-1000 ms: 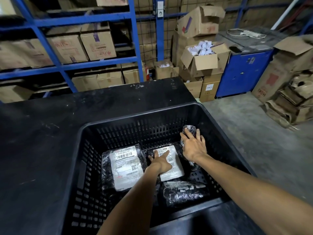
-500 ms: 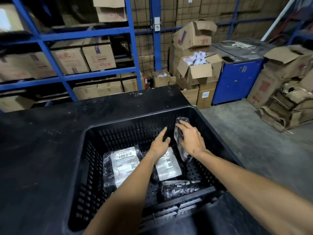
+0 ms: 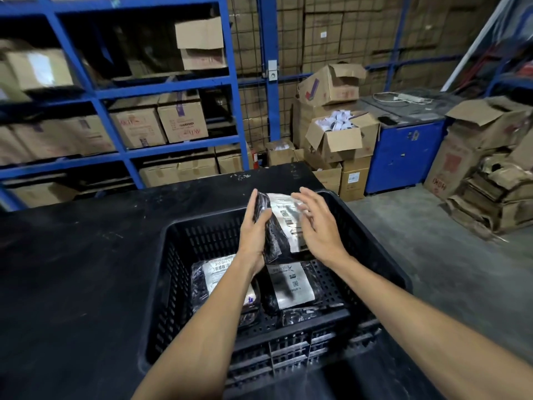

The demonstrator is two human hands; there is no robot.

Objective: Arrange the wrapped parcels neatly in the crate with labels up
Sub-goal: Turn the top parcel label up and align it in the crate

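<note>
A black slatted crate (image 3: 161, 284) stands on a black table (image 3: 72, 269). My left hand (image 3: 255, 232) grips a black-wrapped parcel (image 3: 284, 226) lifted above the crate, its white label facing me. My right hand (image 3: 318, 226) is beside the parcel's right edge with fingers spread, touching or nearly touching the label. On the crate floor lie a parcel (image 3: 213, 272) at the left and another parcel (image 3: 291, 284) in the middle, both label up. A third parcel (image 3: 300, 314) lies nearest me, showing black wrap only.
Blue shelving (image 3: 178, 88) with cardboard boxes stands behind the table. Open cartons (image 3: 340, 137), a blue cabinet (image 3: 403, 157) and flattened cardboard (image 3: 496, 197) stand on the concrete floor to the right.
The parcel that stood against the crate's right wall has been lifted above the rim. My left hand left the middle parcel and took hold of the lifted one. The camera tilted up.
</note>
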